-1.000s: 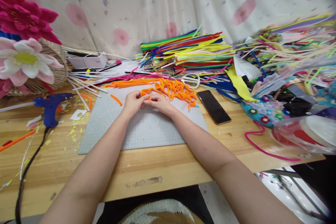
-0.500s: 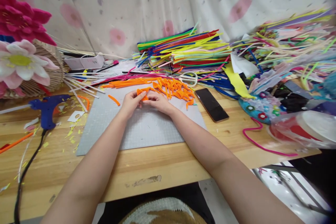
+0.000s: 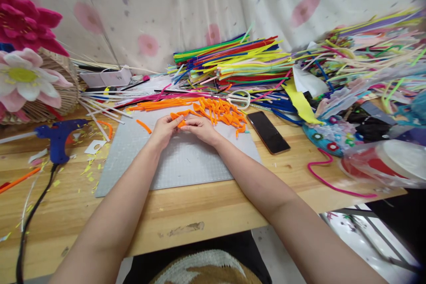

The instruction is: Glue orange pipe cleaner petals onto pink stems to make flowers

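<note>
My left hand [image 3: 165, 128] and my right hand [image 3: 200, 128] meet over the back half of a grey cutting mat [image 3: 186, 164]. Between their fingertips is a bent orange pipe cleaner [image 3: 179, 120], pinched by both hands; part of it is hidden behind the fingers. Just behind and right of my right hand lies a pile of bent orange pipe cleaner pieces [image 3: 221, 113]. Straight orange pipe cleaners [image 3: 159, 105] lie along the mat's back edge. A short orange piece [image 3: 143, 126] rests left of my left hand.
A blue glue gun [image 3: 60, 137] with a black cord lies at left, near felt-like flowers [image 3: 25, 75]. White-handled scissors [image 3: 240, 99] and a black phone [image 3: 268, 132] are right of the orange pile. Coloured pipe cleaner bundles [image 3: 233, 60] line the back. A plastic-wrapped tub [image 3: 389, 162] stands at right.
The orange pipe cleaner has shifted slightly and turned between my fingers. Both hands stay in nearly the same place, and the things on the table have not moved.
</note>
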A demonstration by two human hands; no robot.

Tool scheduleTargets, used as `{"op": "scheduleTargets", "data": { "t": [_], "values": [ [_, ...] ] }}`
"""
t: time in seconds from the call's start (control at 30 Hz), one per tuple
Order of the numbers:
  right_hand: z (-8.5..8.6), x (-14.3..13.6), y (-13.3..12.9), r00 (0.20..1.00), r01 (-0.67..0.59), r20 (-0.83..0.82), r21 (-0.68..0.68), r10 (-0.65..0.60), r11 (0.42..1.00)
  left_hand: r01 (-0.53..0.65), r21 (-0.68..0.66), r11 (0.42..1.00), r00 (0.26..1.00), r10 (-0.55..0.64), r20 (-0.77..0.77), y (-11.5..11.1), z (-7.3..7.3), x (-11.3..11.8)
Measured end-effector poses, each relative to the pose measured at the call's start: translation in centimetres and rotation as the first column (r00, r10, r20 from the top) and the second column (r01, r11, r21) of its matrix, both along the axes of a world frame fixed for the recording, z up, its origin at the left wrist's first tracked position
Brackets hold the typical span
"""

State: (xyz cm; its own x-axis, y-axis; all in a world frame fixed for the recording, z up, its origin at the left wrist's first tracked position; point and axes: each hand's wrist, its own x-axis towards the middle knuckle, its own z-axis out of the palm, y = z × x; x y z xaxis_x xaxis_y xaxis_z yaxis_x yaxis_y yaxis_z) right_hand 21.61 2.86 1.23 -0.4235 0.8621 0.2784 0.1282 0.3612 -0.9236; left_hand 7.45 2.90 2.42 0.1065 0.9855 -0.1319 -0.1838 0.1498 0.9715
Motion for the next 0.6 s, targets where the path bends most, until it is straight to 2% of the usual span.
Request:
{"op": "scheduleTargets", "data": {
  "t": [0.13, 0.27, 0.37, 0.43, 0.5, 0.53, 0.6],
  "values": [
    [0.0, -0.3, -0.3, 0.994, 0.076, -0.072, -0.008, -0.077, 0.997, -0.056, 0.022, 0.998, 0.998, 0.056, 0.015, -0.3, 0.2, 0.8],
    [0.0, -0.2, 0.2, 0.997, 0.070, -0.038, 0.003, -0.070, 0.998, -0.086, 0.029, 0.996, 0.996, 0.087, -0.013, -0.2, 0.1, 0.9],
    [-0.3, 0.1, 0.8, 0.999, 0.039, 0.007, 0.026, -0.039, 0.999, -0.067, 0.044, 0.997, 0.993, 0.071, -0.095, 0.1, -0.1, 0.4],
    [-0.7, 0.3, 1.1, 0.999, 0.025, 0.033, 0.027, -0.025, 0.999, -0.039, 0.098, 0.994, 0.974, 0.059, -0.217, 0.2, -0.1, -0.1],
    [-1.1, 0.4, 1.2, 0.996, 0.035, 0.077, 0.040, -0.038, 0.999, -0.008, 0.225, 0.974, 0.888, 0.110, -0.446, 0.2, 0.1, -0.3],
    [-1.3, 0.4, 1.2, 0.993, 0.053, 0.105, 0.060, -0.059, 0.997, 0.014, 0.303, 0.953, 0.800, 0.171, -0.574, 0.1, 0.2, -0.4],
    [-1.6, 0.2, 1.2, 0.980, 0.103, 0.159, 0.118, -0.121, 0.988, 0.067, 0.429, 0.901, 0.579, 0.315, -0.752, -0.3, 0.6, -0.2]
  ]
}}
